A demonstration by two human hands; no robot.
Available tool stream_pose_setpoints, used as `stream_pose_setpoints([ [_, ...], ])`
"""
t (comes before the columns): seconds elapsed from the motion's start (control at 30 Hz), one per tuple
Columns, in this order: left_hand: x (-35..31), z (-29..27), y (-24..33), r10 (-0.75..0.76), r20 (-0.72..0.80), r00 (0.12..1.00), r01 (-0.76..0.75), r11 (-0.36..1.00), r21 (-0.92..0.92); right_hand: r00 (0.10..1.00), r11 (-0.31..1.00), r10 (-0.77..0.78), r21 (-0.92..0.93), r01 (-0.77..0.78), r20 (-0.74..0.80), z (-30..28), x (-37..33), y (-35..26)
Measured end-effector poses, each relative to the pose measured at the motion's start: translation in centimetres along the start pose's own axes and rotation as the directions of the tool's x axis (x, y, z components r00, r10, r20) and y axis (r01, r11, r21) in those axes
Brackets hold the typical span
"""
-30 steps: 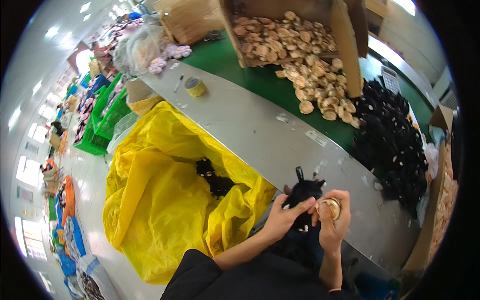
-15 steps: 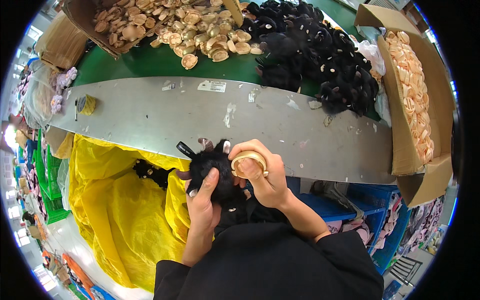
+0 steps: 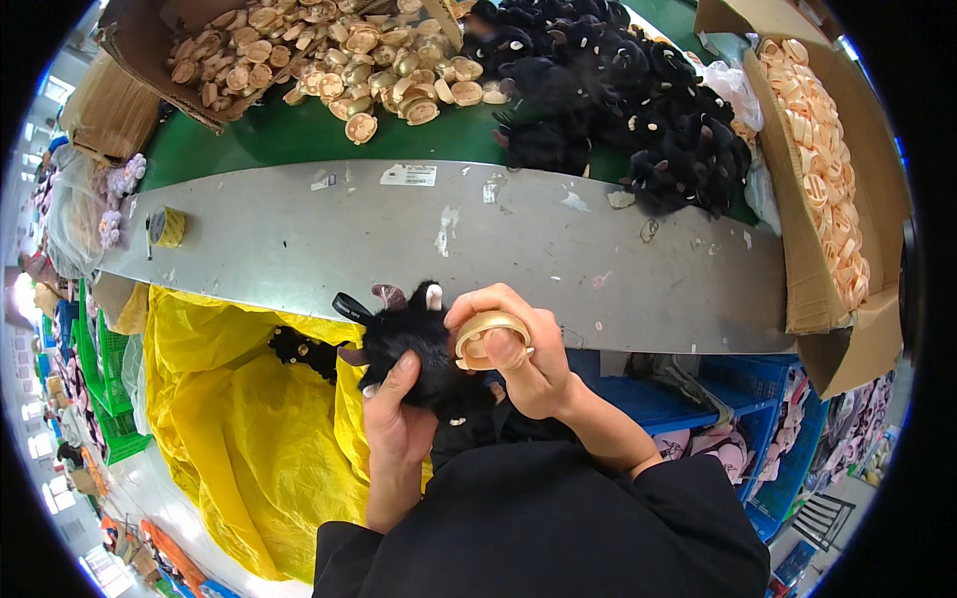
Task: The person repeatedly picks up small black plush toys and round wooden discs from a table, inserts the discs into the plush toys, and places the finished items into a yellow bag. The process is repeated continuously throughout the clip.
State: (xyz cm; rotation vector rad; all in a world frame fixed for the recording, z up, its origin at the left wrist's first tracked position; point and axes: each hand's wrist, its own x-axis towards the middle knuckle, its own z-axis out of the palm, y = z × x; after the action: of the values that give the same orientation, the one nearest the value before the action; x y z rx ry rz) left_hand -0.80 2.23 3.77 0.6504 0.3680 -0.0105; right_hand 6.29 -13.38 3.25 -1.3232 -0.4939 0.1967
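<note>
Toy: one black fuzzy toy (image 3: pixel 414 344), I see its ears pointing up at the gray table (image 3: pixel 299 239).
Left hand (image 3: pixel 397 414): fingers wrapped around toy.
Right hand (image 3: pixel 528 359): fingers pinching one tan round piece (image 3: pixel 485 334).

Open grey surface (image 3: pixel 518 239) ahead — blocked beyond by black plush pile (image 3: pixel 638 110), right by cardboard box (image 3: pixel 807 259) — yellow bag (image 3: pixel 229 419) left.

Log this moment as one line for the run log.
left hand: holds black plush toy | right hand: holds tan round piece | over grey table
</note>
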Motion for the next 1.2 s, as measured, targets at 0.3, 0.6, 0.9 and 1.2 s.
stream_pose_setpoints([
  [0.3, 0.4, 0.0, -0.4, 0.014, -0.026, 1.0, -0.012, 0.996, 0.088, 0.999, 0.999, 0.015, -0.038, -0.016, -0.039, 0.1, 0.2, 0.3],
  [0.6, 3.1, -1.0, -5.1, 0.042, -0.138, 0.99, -0.025, 0.992, 0.125, 0.967, 0.957, -0.027, -0.285, -0.048, -0.254, -3.1, -1.9, 1.1],
  [0.9, 2.2, -2.8, -5.2, 0.06, -0.156, 0.986, -0.03, 0.982, 0.185, 0.909, 0.955, 0.291, 0.041, -0.292, -0.297, 0.4, -1.4, 4.2],
  [1.2, -1.3, -3.5, -3.9, 0.083, -0.101, 0.991, -0.065, 0.983, 0.171, 0.97, 0.966, 0.228, -0.108, -0.236, -0.087, 2.1, -2.8, 2.6],
])
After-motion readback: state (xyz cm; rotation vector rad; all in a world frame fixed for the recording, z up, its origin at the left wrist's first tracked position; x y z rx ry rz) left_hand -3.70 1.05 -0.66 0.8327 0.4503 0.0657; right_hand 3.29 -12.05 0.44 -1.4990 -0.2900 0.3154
